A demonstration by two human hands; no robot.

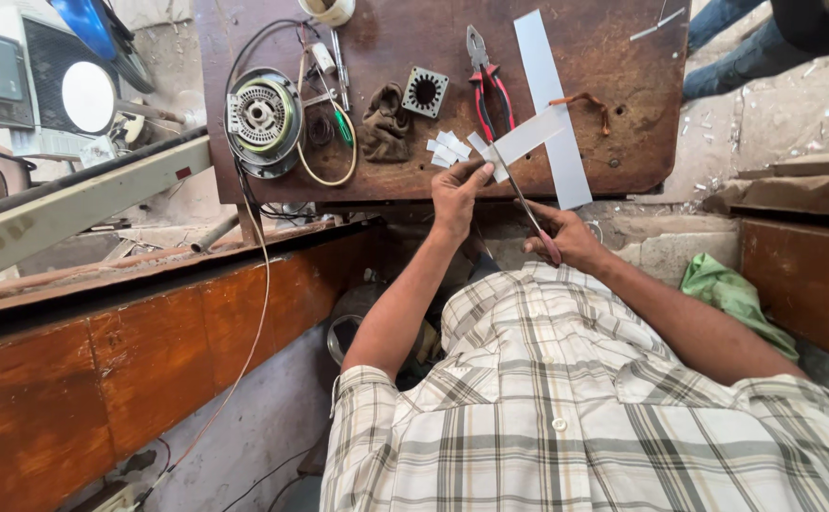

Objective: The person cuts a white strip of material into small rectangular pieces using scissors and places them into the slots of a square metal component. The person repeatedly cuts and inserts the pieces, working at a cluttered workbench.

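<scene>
At bench edge | left hand [456, 190] pinching white strip [528, 136], pointing up-right | right hand [566, 234] gripping, seemingly, scissors [525, 201]

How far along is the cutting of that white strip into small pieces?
Done: a small pile of cut white pieces lies on the brown table. In hand: the left hand holds a white strip while the right hand works scissors at it. Left: most of that strip, and a longer white strip lying uncut.
</scene>
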